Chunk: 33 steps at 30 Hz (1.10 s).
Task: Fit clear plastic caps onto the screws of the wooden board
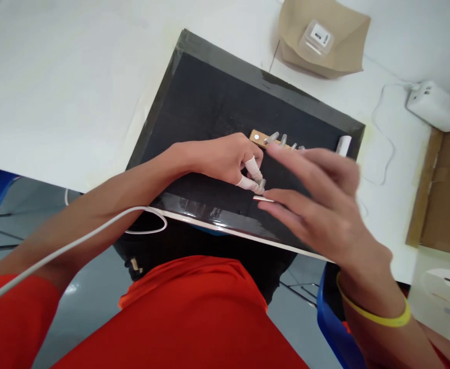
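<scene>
My left hand (pixel 228 156) is over the black work mat (pixel 205 102), with white finger cots on its thumb and forefinger. Those two fingertips pinch a small greyish translucent piece (pixel 262 183). Close beside it, my right hand (pixel 328 210) grips a thin flat strip (pixel 263 199) between thumb and fingers; its edge shows pale with a reddish line. Whether strip and piece touch, I cannot tell. Behind the hands lies a narrow wooden bar (pixel 256 137) with several similar translucent pieces (pixel 283 139) standing along it, partly covered by my right forefinger.
A brown paper bag (pixel 340 56) holding a clear plastic box (pixel 316 38) stands at the back. A white roll or label (pixel 343 145) lies by the mat's right edge. Further right are a white power adapter (pixel 438 105) with its cable and a cardboard box (pixel 448 189). A white cable (pixel 94 233) crosses my left arm.
</scene>
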Tool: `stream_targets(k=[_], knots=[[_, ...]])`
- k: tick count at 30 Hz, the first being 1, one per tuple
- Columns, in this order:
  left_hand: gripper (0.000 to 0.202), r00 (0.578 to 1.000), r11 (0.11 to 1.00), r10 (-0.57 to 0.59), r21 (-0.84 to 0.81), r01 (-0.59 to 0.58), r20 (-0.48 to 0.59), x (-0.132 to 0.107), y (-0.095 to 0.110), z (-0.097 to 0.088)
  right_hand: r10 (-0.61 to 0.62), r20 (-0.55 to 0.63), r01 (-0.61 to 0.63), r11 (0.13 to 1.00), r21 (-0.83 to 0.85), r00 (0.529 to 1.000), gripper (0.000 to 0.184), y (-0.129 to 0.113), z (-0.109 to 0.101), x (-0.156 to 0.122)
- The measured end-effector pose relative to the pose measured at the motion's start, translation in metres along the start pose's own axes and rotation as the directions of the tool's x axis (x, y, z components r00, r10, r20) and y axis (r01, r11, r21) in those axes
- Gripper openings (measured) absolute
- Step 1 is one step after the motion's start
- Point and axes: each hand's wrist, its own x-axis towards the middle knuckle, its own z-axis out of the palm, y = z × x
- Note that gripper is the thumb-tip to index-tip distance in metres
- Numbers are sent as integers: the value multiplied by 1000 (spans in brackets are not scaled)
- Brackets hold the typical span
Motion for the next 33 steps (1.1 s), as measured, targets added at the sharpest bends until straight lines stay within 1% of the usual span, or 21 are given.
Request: stream_targets(k=[3, 4, 7, 8, 9, 11, 12, 13, 15, 16, 17, 19, 20, 21, 23, 24, 27, 28, 31, 32, 33], knots=[[16, 1000, 1000, -20, -1, 20, -10, 0, 2, -1, 171, -160, -173, 985, 5, 972, 9, -4, -1, -4], [17, 1000, 1000, -25, -10, 25, -13, 0, 2, -1, 188, -186, -187, 982, 27, 964, 10, -6, 0, -6], [17, 1000, 998, -27, -64, 26, -13, -1, 4, -2, 119, -148, -108, 991, 78, 982, 14, -17, 6, -13], [16, 1000, 997, -25, -77, 24, -14, -1, 4, -2, 138, -164, -123, 987, 99, 977, 15, -21, 9, -15], [16, 1000, 996, -24, -85, 22, -18, -1, 4, -2, 211, -215, -188, 974, 125, 953, 15, -24, 13, -18], [16, 999, 994, -29, -102, 26, -25, -1, 4, -2, 380, -324, -337, 924, 181, 867, 14, -29, 20, -23], [16, 999, 993, -34, -116, 31, -32, -1, 4, -2, 415, -348, -368, 909, 195, 840, 14, -31, 23, -25], [16, 998, 991, -42, -132, 37, -39, -1, 4, -2, 404, -356, -361, 915, 183, 843, 15, -33, 27, -28], [17, 997, 985, -56, -167, 47, -48, -1, 5, -3, 315, -338, -291, 949, 119, 887, 17, -35, 33, -32], [18, 997, 983, -63, -176, 54, -49, -1, 5, -3, 322, -346, -299, 947, 118, 881, 17, -36, 36, -34], [19, 996, 982, -71, -180, 62, -46, -1, 6, -4, 382, -375, -354, 924, 144, 845, 14, -38, 38, -35], [21, 995, 981, -90, -174, 83, -34, -1, 7, -5, 524, -418, -476, 851, 222, 742, 10, -40, 42, -37], [22, 995, 981, -100, -170, 93, -30, -1, 7, -5, 546, -424, -497, 836, 231, 722, 9, -42, 44, -37], [23, 994, 980, -109, -170, 103, -27, -1, 7, -6, 524, -428, -483, 850, 209, 736, 10, -43, 45, -37], [26, 993, 978, -119, -178, 112, -26, -1, 8, -6, 426, -420, -414, 902, 124, 802, 15, -45, 47, -37], [26, 992, 977, -120, -182, 113, -26, -1, 8, -7, 422, -430, -414, 903, 118, 798, 15, -46, 47, -37], [26, 992, 977, -121, -181, 114, -26, -2, 8, -7, 568, -466, -535, 817, 216, 679, 9, -47, 49, -36], [26, 992, 977, -121, -181, 114, -25, -2, 8, -7, 567, -464, -535, 817, 213, 680, 9, -48, 49, -36], [26, 992, 975, -126, -188, 120, -21, -2, 8, -7, 417, -442, -427, 901, 84, 794, 14, -49, 51, -37], [26, 991, 974, -129, -188, 123, -20, -2, 9, -7, 412, -446, -421, 903, 85, 795, 14, -49, 52, -37], [26, 991, 974, -133, -186, 128, -19, -2, 9, -7, 451, -463, -450, 885, 122, 763, 13, -49, 52, -36]])
